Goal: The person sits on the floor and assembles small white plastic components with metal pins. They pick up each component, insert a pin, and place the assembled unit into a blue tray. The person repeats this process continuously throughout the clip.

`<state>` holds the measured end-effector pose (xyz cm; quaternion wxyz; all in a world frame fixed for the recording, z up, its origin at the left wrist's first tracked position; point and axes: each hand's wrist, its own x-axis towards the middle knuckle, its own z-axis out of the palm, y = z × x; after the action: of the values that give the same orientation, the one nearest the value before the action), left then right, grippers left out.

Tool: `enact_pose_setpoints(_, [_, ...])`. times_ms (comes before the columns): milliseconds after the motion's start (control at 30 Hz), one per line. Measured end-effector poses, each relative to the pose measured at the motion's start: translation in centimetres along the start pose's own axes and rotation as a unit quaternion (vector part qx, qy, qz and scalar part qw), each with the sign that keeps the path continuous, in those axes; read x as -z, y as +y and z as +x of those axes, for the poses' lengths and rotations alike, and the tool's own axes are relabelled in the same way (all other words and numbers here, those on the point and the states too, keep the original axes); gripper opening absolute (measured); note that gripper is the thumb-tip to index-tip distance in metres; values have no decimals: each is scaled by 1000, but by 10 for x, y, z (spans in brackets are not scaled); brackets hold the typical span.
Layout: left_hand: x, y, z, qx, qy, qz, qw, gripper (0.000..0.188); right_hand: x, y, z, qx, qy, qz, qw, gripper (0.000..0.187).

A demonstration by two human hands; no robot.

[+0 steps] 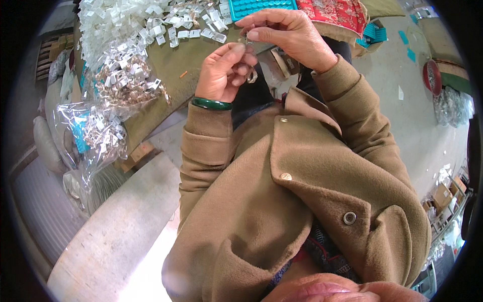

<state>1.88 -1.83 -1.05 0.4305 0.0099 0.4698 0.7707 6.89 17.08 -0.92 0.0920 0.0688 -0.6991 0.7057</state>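
Observation:
Both hands meet above the table's near edge, pinching a small shiny, partly clear piece [248,42] between them. My left hand [219,73], with a dark green bangle [211,103] at its wrist, is closed on the lower part. From its fingers hangs a small pale shiny loop [252,76]. My right hand [297,40] pinches the upper end between thumb and index finger. Fingertips cover much of the piece, so its exact kind cannot be told. Beyond my left hand lie loose small white and clear plastic pieces [188,34].
A large heap of clear plastic pieces [110,25] fills the table's far left. Nearer lies a pile of white pieces with brownish, shiny strands [128,83]. A clear bag [103,133] of similar pieces sits at the left edge. A teal tray [261,6] and red patterned cloth [334,15] lie ahead.

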Motion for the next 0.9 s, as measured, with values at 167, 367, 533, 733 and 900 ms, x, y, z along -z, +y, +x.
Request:
enact_pose_setpoints(167, [6, -2, -2, 68, -23, -123, 990, 10, 7, -5, -7, 47, -40, -161, 985, 22])
enact_pose_setpoints(367, [-11, -18, 0, -105, 114, -20, 988, 7, -9, 5, -14, 19, 110, -162, 980, 21])
enact_pose_setpoints(533, [-23, -34, 4, -303, 159, 182, 922, 8, -23, 19, -19, -118, 103, 158, 975, 19])
enact_pose_setpoints(733, [-16, -36, 8, -331, 188, 291, 878, 11, -26, 26, -21, -185, 94, 365, 907, 7])
enact_pose_setpoints(900, [-2, -23, 5, -195, 147, 345, 906, 11, -22, 25, -21, -190, 95, 383, 899, 7])
